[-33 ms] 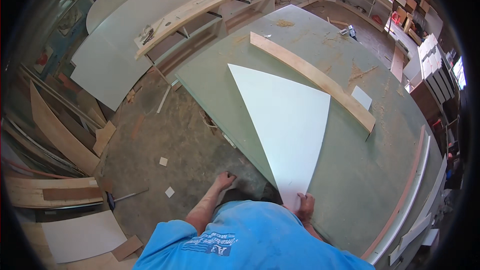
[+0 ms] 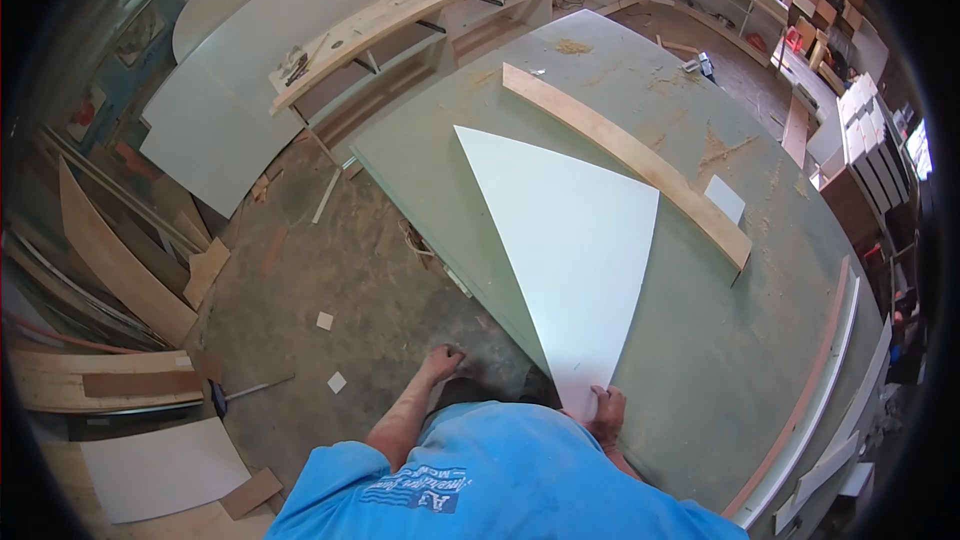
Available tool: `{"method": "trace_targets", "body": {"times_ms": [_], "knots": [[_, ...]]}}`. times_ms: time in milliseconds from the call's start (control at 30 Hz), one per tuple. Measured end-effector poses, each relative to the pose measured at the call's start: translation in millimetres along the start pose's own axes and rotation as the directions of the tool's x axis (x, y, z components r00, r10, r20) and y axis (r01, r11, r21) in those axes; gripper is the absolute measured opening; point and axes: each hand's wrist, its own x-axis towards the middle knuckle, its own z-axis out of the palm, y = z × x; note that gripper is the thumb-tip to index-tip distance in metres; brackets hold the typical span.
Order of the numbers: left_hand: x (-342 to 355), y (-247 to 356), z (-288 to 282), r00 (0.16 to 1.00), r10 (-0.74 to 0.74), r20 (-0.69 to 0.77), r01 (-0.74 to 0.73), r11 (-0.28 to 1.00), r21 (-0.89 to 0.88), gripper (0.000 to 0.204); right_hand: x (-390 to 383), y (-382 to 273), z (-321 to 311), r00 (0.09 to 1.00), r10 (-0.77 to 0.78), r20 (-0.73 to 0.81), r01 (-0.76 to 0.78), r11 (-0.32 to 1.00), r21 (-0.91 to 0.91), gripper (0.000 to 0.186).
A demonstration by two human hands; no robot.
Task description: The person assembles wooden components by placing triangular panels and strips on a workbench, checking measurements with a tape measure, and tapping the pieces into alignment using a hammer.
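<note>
A large white board (image 2: 570, 250), cut to a tapering, nearly triangular shape, lies on the green worktable (image 2: 690, 370) with its narrow end toward me. My right hand (image 2: 607, 412) is closed on that narrow end, fingers curled over its right edge. Beside my body, to the left of the table, my left hand (image 2: 441, 362) hangs over the floor with its fingers curled in. Nothing shows in it, and it is apart from the board. My torso hides the board's nearest tip.
Beyond the board lie a long wooden strip (image 2: 630, 162), a small white offcut (image 2: 725, 198) and sawdust (image 2: 572, 46). A long shelved bench (image 2: 420, 15) runs along the back. Wood offcuts (image 2: 130, 260) lean at the left; small white squares (image 2: 337, 382) lie on the floor.
</note>
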Motion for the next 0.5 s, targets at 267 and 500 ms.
{"method": "trace_targets", "body": {"times_ms": [267, 500], "knots": [[-71.7, -174.4, -42.8, 0.819, -0.564, 0.104, 0.573, 0.811, -0.116, 0.047, 63.7, -51.8, 47.7, 0.998, -0.041, 0.047, 0.039, 0.998, 0.04, 0.073], [-88.9, -299.7, -122.7, 0.998, -0.06, 0.023, 0.059, 0.996, 0.074, 0.042, 171.6, -96.8, 100.2, 0.964, 0.241, -0.112, -0.254, 0.961, -0.114, 0.031]]}}
